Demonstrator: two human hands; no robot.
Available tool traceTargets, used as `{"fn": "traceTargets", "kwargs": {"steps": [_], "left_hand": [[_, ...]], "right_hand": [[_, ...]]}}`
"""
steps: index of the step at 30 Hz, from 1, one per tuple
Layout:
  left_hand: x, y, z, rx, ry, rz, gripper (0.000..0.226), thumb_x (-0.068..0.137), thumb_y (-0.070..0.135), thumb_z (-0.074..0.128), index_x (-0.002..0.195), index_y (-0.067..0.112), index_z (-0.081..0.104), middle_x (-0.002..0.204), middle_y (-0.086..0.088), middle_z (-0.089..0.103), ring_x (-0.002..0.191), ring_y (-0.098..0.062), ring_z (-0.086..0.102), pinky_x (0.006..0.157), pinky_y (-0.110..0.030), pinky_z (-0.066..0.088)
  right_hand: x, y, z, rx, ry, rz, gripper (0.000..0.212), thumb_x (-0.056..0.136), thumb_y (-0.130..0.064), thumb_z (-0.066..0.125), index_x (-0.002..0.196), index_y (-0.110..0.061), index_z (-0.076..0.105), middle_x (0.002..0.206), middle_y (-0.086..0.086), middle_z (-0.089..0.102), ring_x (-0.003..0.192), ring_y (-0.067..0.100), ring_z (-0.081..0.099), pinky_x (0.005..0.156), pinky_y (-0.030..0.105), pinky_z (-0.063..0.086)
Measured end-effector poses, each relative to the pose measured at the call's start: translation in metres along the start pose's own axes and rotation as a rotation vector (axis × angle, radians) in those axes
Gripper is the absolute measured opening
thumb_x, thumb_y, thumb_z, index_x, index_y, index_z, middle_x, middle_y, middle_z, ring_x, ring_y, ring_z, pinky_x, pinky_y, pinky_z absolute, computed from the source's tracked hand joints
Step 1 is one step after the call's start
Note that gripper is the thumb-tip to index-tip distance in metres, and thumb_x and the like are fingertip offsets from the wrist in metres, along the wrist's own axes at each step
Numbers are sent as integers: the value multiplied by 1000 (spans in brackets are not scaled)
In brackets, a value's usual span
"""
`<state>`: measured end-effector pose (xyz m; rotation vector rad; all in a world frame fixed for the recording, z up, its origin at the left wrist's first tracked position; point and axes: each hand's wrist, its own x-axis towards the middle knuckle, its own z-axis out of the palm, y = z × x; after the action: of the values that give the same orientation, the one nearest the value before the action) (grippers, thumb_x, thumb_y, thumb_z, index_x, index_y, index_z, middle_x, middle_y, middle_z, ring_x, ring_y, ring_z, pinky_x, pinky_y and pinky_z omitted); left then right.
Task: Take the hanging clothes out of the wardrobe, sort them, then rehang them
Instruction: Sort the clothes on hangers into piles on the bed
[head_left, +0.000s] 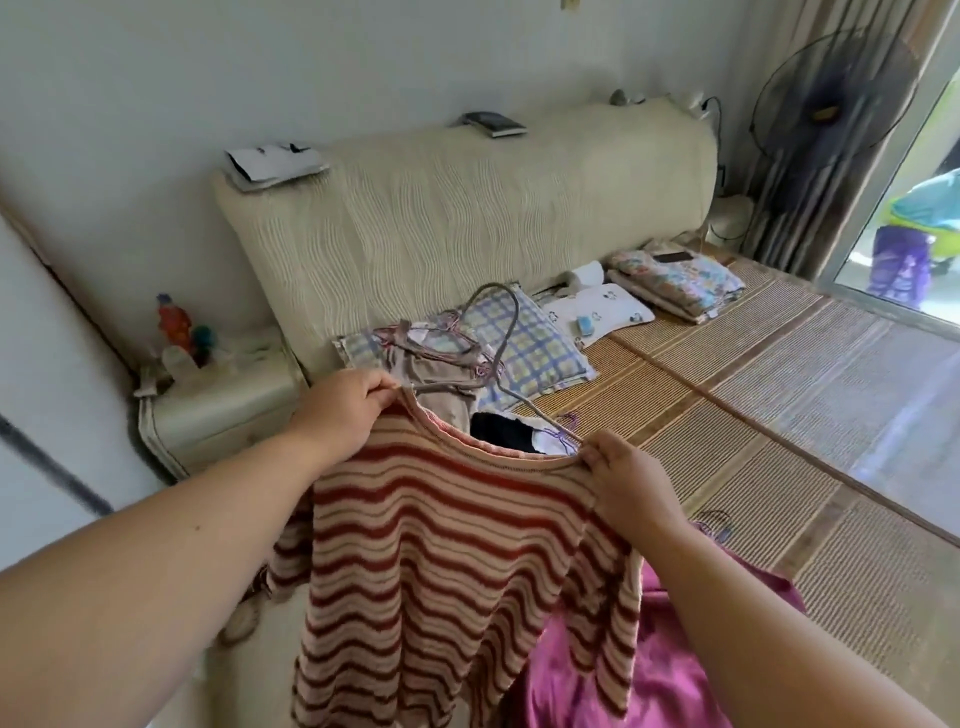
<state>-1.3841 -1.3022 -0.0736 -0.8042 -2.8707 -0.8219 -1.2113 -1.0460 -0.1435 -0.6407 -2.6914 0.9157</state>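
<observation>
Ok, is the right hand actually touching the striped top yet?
Touching. The head view shows the right hand pinching the striped top at its shoulder edge, right beside the neckline, fingers curled over the knit.

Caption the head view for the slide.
Left hand and right hand pinch a striped top by its shoulders above the bed, hanger poking over the neckline, pink garment below.
</observation>
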Motion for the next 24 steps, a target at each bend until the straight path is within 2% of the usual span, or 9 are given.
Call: {"fn": "traceTargets", "kwargs": {"steps": [3,7,10,11,15,17,19,22,24], "left_hand": [[55,-21,31,-19,-104,-13,14,95,25,53,93,27,67,92,10,62,88,-12,54,75,-26,37],[111,-37,69,-24,-240,-21,18,94,22,53,86,36,62,90,13,60,87,-10,54,70,-25,34],[156,-42,102,6,-339,9,16,94,23,53,88,32,65,92,13,61,90,-13,55,73,-27,38],[170,-42,113,19,-361,16,15,94,23,53,90,30,66,92,12,62,90,-13,55,73,-27,38],[224,-44,169,53,-495,70,15,94,22,52,87,28,64,93,8,63,91,-14,56,73,-27,38],[243,-49,200,84,-569,99,17,94,23,52,85,32,62,89,10,61,86,-11,54,64,-20,36],[270,-53,236,117,-621,156,16,94,25,51,90,31,66,88,11,61,82,-8,51,57,-16,31],[303,-61,281,141,-725,203,16,94,25,49,94,27,65,100,3,66,94,-16,57,80,-29,43],[326,-69,307,150,-783,214,16,94,26,48,89,30,63,100,3,66,96,-18,57,84,-34,45]], "right_hand": [[54,11,16,-4,-39,69,12,95,-26,45,86,-29,52,70,-17,56,66,13,53,62,26,40],[100,30,27,-54,-100,161,15,96,-28,43,86,-33,53,79,-11,60,65,6,50,56,20,36],[127,49,37,-60,-110,249,19,97,-30,42,102,-29,60,93,-11,63,71,4,49,65,20,39],[135,55,41,-74,-113,274,20,98,-30,42,106,-27,60,95,-10,64,69,2,47,64,18,38],[160,85,60,-85,-159,419,16,97,-31,44,94,-27,59,74,-19,55,63,-5,46,49,9,30],[167,100,71,-101,-171,490,18,96,-31,45,82,-30,56,71,-18,54,63,-4,47,49,11,30],[179,123,90,-87,-142,568,22,95,-30,45,74,-30,53,72,-14,58,66,1,51,53,18,37],[196,143,119,-92,-180,695,16,95,-26,44,86,-29,56,86,-8,64,78,11,58,72,28,50],[208,154,140,-51,-178,787,16,94,-23,46,98,-31,58,94,-8,65,85,14,60,80,32,51]]}}
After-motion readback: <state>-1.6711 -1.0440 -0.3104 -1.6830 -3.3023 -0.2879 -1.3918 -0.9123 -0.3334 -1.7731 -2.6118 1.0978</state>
